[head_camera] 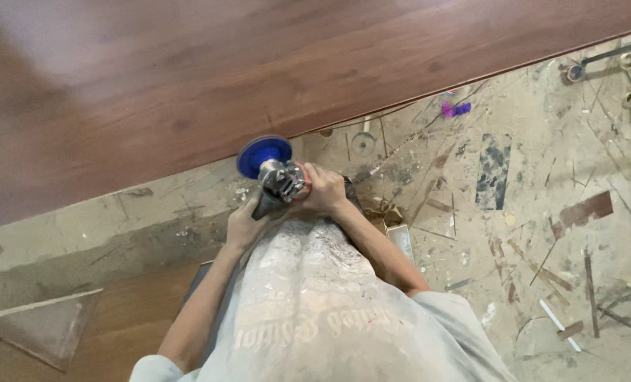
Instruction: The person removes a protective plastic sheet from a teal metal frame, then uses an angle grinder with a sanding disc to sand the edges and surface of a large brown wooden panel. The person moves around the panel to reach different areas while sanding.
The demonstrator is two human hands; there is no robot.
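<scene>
Two hands are clamping one angle grinder (280, 180) just in front of the person's chest: the left hand (243, 225) is wrapping the dark side handle from below while the right hand (324, 189) is closing around the body, a double hold that looks meant to be steadying the tool. Its blue disc (264, 155) is sitting right at the lower edge of the large brown wooden panel (188, 78), above a dusty floor (513, 233) littered with offcuts and scraps.
</scene>
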